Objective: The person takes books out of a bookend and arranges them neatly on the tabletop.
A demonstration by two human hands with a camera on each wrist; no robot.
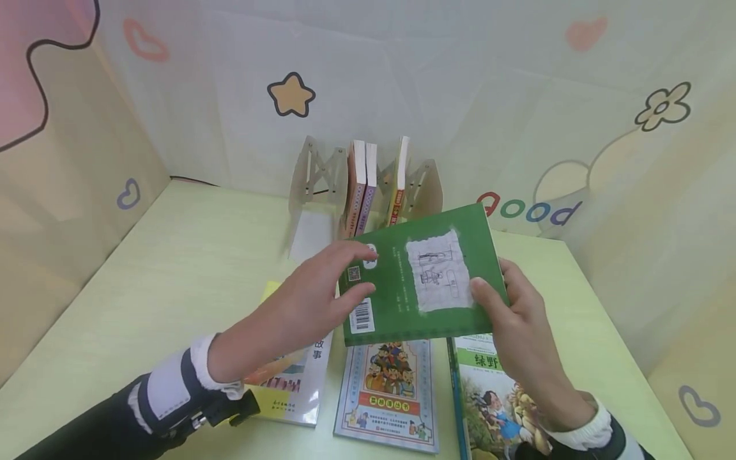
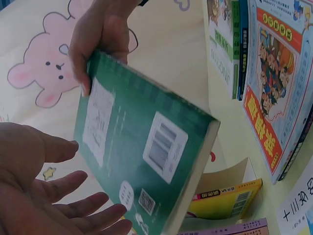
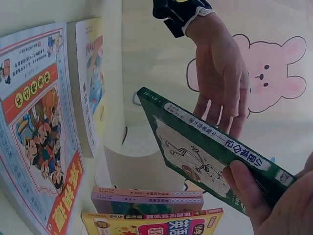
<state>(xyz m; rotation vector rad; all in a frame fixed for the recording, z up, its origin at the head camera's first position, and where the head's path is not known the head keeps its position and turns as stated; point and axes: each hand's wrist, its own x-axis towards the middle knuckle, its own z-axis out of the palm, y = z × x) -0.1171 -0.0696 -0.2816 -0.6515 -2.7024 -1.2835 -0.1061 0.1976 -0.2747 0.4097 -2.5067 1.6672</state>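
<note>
A green book (image 1: 386, 313) is held up over the table, its back cover with barcode and a white sketch panel facing the head camera. My right hand (image 1: 526, 326) grips its right end, thumb on the cover and fingers behind. Beside the other end, my left hand (image 1: 301, 287) has its fingers extended and spread; the left wrist view shows those fingers (image 2: 73, 191) apart from the cover. In the right wrist view the spine of the green book (image 3: 215, 134) shows, with the right thumb (image 3: 247, 188) pressed near it.
Behind the green book stands an expanding bookend (image 1: 425, 188) holding three upright books, one of them yellow-spined (image 1: 398, 191). Nearer lie a yellow-and-white book (image 1: 296, 399), a blue-bordered book (image 1: 386, 415) and a book with a girl and lion (image 1: 500, 409). A fabric backdrop (image 1: 368, 83) rises behind.
</note>
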